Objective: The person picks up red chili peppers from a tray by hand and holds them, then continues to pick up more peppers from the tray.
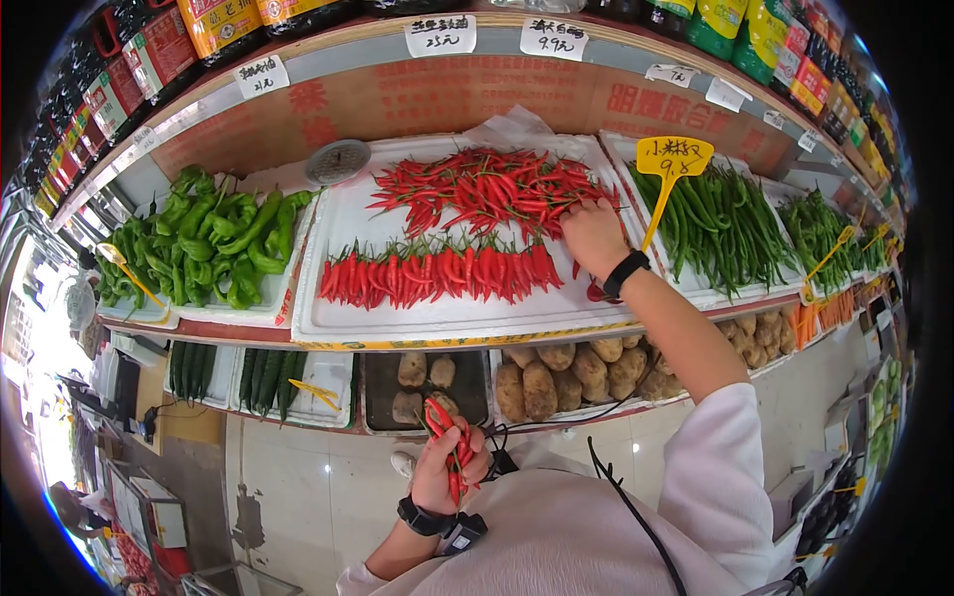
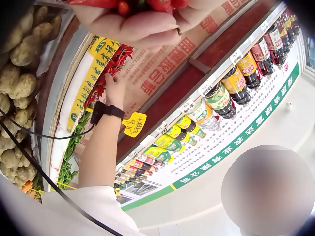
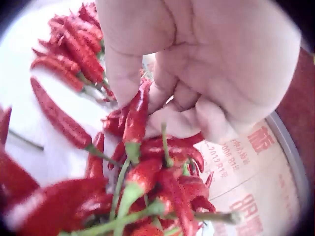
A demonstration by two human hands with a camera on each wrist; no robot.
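- The right hand [image 1: 593, 236] reaches to the far right side of the heap of red chillies [image 1: 487, 189] on the white tray [image 1: 447, 318]. In the right wrist view, its thumb and curled fingers pinch one chilli [image 3: 135, 118] by the body, with the green stem end pointing down.
- The left hand [image 1: 449, 467] is held near the body, below the shelf edge. It is clenched round a bunch [image 1: 449, 442] of red chillies that stick out above and below the fist.
- More red chillies lie in a neat row [image 1: 437, 273] along the near side of the same tray.
- The chillies look light, and several fit in one fist without strain.
- Their skin is smooth and glossy, so it is probably a little slippery. A pinch across the thicker part near the stem should hold better than one at the thin tip.
- They seem firm but bendable. The thin stems look likely to snap, and hard squeezing could split the flesh.
- The heap is tangled, stems crossing bodies, so lifting one chilli may drag its neighbours along.
- Green peppers [image 1: 214, 238] lie on the tray to the left, and long green chillies [image 1: 715, 219] lie to the right by a yellow price tag [image 1: 674, 157]. Potatoes [image 1: 566, 372] sit on the lower shelf.
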